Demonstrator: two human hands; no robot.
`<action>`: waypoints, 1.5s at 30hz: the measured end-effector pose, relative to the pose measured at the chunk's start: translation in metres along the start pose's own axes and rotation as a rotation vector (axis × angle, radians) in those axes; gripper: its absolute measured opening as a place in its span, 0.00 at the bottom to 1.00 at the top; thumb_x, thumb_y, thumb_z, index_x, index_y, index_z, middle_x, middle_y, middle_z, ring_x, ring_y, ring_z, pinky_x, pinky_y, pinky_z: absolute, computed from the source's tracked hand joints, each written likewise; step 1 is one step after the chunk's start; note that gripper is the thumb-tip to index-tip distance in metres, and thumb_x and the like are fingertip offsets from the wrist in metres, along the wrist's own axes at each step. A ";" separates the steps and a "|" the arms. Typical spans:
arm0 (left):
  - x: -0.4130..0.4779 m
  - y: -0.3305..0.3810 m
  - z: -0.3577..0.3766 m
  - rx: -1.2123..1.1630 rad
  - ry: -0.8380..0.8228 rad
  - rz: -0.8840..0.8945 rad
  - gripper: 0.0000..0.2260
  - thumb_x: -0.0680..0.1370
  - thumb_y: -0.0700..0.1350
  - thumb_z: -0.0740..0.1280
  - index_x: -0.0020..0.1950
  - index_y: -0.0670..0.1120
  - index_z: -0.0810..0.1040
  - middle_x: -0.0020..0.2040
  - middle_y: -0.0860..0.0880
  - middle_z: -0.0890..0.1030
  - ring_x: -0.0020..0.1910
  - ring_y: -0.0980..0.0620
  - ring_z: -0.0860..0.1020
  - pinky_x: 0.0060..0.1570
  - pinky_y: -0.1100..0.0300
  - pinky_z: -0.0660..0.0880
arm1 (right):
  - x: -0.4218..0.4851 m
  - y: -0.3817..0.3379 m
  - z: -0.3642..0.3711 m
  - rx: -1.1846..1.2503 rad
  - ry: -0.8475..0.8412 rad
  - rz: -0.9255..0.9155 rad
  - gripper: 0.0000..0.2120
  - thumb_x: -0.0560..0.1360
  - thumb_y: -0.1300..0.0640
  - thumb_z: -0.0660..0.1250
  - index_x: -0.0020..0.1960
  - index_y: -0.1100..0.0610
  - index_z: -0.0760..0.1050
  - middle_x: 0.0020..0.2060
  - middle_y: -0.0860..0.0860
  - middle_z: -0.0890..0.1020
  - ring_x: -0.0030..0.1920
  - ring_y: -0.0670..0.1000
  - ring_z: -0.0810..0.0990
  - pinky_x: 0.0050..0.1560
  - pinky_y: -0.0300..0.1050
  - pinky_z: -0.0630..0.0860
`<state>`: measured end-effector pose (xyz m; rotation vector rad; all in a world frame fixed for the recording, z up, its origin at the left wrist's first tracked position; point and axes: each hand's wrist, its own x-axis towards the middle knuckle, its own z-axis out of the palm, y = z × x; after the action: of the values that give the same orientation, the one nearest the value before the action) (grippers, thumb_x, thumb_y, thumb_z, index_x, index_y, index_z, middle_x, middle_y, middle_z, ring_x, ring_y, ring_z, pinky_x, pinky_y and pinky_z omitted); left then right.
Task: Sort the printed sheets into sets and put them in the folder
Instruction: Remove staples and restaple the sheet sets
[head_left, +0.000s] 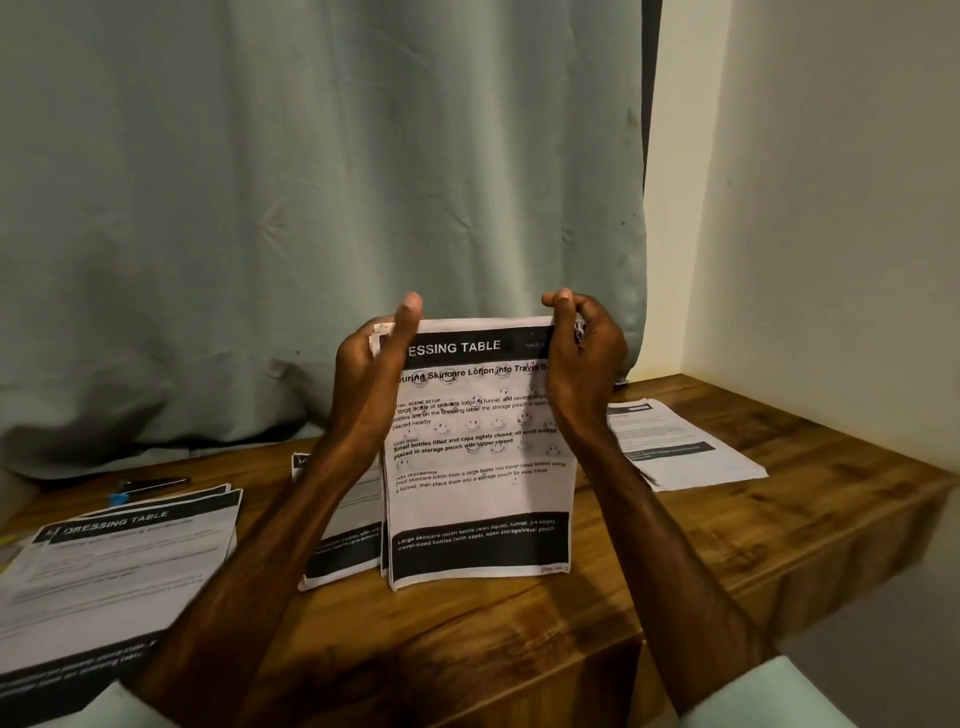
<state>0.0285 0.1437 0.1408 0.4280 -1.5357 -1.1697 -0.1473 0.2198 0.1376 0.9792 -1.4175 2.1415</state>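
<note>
I hold a small stack of printed sheets (480, 467) upright, its bottom edge resting on the wooden table (675, 545). The top page reads "DRESSING TABLE". My left hand (371, 369) grips the stack's upper left edge, thumb in front. My right hand (582, 353) grips the upper right corner with curled fingers. Behind the stack, another sheet pile (343, 530) lies flat, partly hidden by my left forearm. A larger pile of sheets (119, 566) lies at the front left, and one more pile (675, 441) lies at the right. No folder is in view.
A dark pen with a blue cap (140, 488) lies at the back left of the table. A grey-green curtain (311, 208) hangs behind the table, and a cream wall (831, 182) stands at the right. The table's edge runs along the right and front.
</note>
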 end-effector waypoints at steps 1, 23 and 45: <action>-0.007 -0.003 -0.005 0.003 -0.069 -0.012 0.21 0.75 0.59 0.71 0.57 0.43 0.80 0.45 0.47 0.87 0.43 0.48 0.86 0.39 0.56 0.83 | 0.001 0.002 0.000 -0.006 0.005 0.002 0.12 0.84 0.53 0.63 0.55 0.57 0.83 0.50 0.48 0.85 0.47 0.42 0.81 0.43 0.25 0.74; 0.039 -0.115 0.058 0.189 -0.048 -0.514 0.12 0.80 0.41 0.71 0.62 0.39 0.77 0.58 0.42 0.83 0.51 0.42 0.83 0.52 0.49 0.81 | -0.036 0.111 -0.114 -0.138 -0.670 0.810 0.07 0.79 0.55 0.72 0.56 0.51 0.79 0.52 0.50 0.86 0.50 0.51 0.86 0.52 0.47 0.82; 0.003 -0.149 0.074 0.440 -0.405 -0.758 0.16 0.73 0.28 0.73 0.47 0.45 0.72 0.58 0.40 0.82 0.39 0.46 0.86 0.35 0.59 0.83 | -0.014 0.182 -0.072 -0.975 -0.666 0.455 0.22 0.78 0.54 0.73 0.67 0.62 0.73 0.65 0.60 0.79 0.65 0.61 0.78 0.64 0.54 0.76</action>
<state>-0.0844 0.1079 0.0245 1.2017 -2.0786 -1.5462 -0.2801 0.2109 -0.0059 1.0162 -2.8057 1.0026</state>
